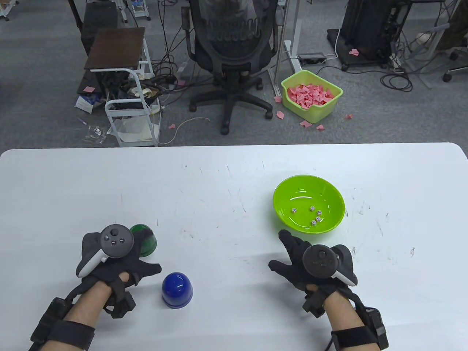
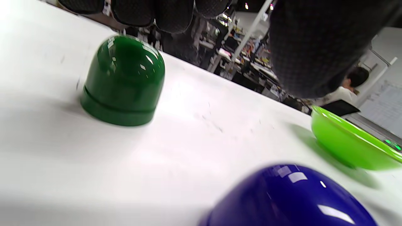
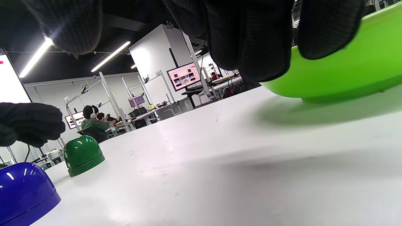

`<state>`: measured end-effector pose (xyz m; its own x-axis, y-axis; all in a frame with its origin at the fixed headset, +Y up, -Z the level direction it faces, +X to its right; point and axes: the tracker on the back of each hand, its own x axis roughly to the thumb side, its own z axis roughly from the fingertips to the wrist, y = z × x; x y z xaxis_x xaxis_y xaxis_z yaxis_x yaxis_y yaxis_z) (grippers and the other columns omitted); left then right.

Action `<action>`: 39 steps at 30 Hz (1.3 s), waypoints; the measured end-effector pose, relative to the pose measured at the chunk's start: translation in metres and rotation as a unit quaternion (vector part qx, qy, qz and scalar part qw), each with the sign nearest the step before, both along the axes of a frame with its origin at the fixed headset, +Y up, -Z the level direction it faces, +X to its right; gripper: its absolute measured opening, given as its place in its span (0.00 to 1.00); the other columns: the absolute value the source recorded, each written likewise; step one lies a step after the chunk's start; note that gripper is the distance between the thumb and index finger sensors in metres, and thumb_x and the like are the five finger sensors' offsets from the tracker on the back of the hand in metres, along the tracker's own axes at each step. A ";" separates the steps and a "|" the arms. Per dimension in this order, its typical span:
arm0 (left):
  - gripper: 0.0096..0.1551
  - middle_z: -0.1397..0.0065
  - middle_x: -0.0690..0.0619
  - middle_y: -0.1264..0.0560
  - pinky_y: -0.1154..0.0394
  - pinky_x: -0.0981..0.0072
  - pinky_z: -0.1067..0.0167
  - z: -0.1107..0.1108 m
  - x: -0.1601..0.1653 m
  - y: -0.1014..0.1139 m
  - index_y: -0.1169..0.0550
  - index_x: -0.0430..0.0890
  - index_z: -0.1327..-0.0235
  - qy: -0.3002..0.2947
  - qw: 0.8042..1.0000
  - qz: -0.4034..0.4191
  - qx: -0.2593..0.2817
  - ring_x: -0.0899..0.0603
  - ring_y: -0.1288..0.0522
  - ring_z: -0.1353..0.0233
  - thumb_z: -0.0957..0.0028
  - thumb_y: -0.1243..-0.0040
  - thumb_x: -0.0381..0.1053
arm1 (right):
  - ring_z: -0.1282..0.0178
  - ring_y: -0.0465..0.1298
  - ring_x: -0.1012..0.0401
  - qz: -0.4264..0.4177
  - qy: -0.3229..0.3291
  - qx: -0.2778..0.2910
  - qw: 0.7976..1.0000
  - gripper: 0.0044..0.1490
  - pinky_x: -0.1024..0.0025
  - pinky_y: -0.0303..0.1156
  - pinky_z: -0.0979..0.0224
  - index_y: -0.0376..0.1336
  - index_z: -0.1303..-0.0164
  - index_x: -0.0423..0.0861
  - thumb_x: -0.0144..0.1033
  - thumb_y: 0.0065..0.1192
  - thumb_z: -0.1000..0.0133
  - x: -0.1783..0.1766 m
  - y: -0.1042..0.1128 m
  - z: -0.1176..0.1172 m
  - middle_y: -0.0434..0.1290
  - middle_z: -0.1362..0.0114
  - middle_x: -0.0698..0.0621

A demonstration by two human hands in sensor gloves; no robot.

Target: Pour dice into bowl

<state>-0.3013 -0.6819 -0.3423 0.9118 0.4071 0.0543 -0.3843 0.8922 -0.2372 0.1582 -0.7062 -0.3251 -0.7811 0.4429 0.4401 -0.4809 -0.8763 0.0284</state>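
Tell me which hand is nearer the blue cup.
Left. The left hand sits just beside the blue cup, on its left, not touching it. The right hand is well off to the cup's right, near the green bowl.

Office-lab: mesh office chair (image 1: 230,44), floor cables (image 1: 396,78), monitors (image 3: 183,76).

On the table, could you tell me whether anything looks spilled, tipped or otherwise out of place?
Nothing stands out. The five dice lie inside the green bowl, none on the table. The green cup and blue cup stand mouth-down, apart from each other.
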 end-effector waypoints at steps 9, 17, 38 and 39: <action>0.68 0.16 0.41 0.49 0.40 0.30 0.25 -0.038 -0.010 -0.021 0.55 0.50 0.23 0.094 0.993 -0.071 0.000 0.31 0.42 0.18 0.64 0.27 0.69 | 0.35 0.74 0.32 0.001 -0.001 -0.001 1.000 0.58 0.27 0.67 0.33 0.50 0.17 0.32 0.61 0.60 0.44 0.000 0.000 0.000 0.68 0.23 0.27; 0.67 0.16 0.41 0.46 0.33 0.29 0.29 -0.058 -0.014 -0.050 0.52 0.54 0.22 0.130 0.985 -0.106 -0.032 0.28 0.35 0.20 0.65 0.28 0.72 | 0.35 0.74 0.32 0.005 -0.001 -0.006 1.000 0.58 0.27 0.67 0.33 0.50 0.17 0.31 0.61 0.60 0.44 0.000 -0.001 -0.001 0.68 0.23 0.27; 0.68 0.24 0.41 0.34 0.20 0.45 0.34 -0.064 -0.007 -0.069 0.45 0.55 0.27 0.142 0.980 -0.139 0.006 0.35 0.22 0.26 0.76 0.15 0.65 | 0.35 0.74 0.32 0.009 0.001 -0.015 1.000 0.58 0.27 0.67 0.33 0.50 0.17 0.31 0.61 0.60 0.43 -0.001 -0.001 0.000 0.68 0.23 0.27; 0.68 0.24 0.41 0.33 0.19 0.45 0.34 -0.064 -0.007 -0.069 0.44 0.55 0.27 0.141 0.980 -0.141 0.008 0.35 0.22 0.27 0.76 0.15 0.65 | 0.35 0.74 0.32 0.010 0.002 -0.016 1.000 0.58 0.27 0.67 0.33 0.50 0.18 0.31 0.61 0.60 0.44 -0.001 -0.001 0.000 0.68 0.23 0.27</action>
<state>-0.3081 -0.7508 -0.4065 0.9678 0.1371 -0.2112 -0.1692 0.9753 -0.1417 0.1572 -0.7073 -0.3256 -0.7882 0.4414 0.4288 -0.4639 -0.8840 0.0572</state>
